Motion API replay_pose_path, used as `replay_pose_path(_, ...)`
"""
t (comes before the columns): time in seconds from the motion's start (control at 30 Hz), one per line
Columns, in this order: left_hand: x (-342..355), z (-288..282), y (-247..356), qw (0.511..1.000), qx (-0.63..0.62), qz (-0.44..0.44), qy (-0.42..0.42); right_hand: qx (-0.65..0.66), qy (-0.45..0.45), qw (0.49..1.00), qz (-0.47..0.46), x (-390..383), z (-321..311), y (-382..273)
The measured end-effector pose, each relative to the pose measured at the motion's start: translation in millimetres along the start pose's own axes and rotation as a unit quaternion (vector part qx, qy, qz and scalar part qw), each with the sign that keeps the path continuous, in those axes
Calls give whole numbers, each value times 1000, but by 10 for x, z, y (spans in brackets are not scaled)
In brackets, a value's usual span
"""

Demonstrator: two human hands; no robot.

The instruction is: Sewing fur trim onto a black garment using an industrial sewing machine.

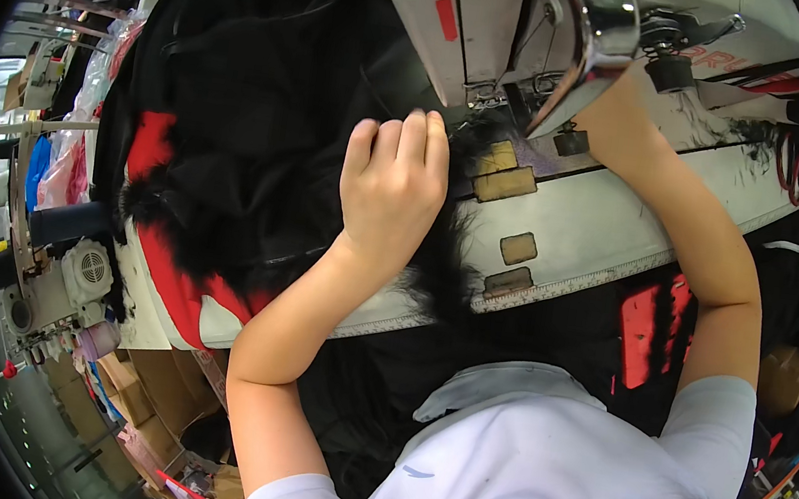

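A large black garment [258, 100] with red parts [160, 264] and black fur trim [448, 266] lies bunched on the sewing table, to the left of the needle area. On its right edge rests my left hand [393, 183], fingers pressed together and bent at the tips, closed on the black cloth. The white sewing machine [421, 10] stands over the cloth's edge. My right hand [622, 127] reaches in from the right beside the needle area. A chrome machine part [604, 34] covers its fingers, so their grip cannot be seen.
The pale table [616, 217] has a measuring tape along its near edge and tan patches [519, 248] on top. Loose black fur lies on its right side. Dark cloth with a red piece [651, 328] hangs below. Cardboard boxes [134, 386] and a motor unit [88, 274] stand at left.
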State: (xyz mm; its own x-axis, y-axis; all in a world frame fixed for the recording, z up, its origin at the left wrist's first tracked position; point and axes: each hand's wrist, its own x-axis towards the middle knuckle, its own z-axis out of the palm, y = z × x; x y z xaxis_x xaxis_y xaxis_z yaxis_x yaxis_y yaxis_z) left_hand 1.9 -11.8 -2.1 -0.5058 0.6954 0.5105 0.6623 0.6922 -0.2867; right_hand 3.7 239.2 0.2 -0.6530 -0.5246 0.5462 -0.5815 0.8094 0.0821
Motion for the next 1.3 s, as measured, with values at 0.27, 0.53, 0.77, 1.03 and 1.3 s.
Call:
replay_pose_path(0.27,200,52,-94,992,-124,40,5,-49,-74,988,124,-86,-231,-127)
replay_pose_path(0.53,198,45,-79,994,-107,1,-4,-71,-47,996,26,-34,-196,-114)
replay_pose_path(0.77,126,-41,-35,999,-21,31,-38,88,-114,989,-36,37,5,-74)
replay_pose_path(1.03,41,-110,148,999,29,9,-26,88,-32,993,-75,-9,112,-60)
replay_pose_path(1.3,91,-51,103,998,-63,-30,-5,33,1,996,-79,8,91,-90)
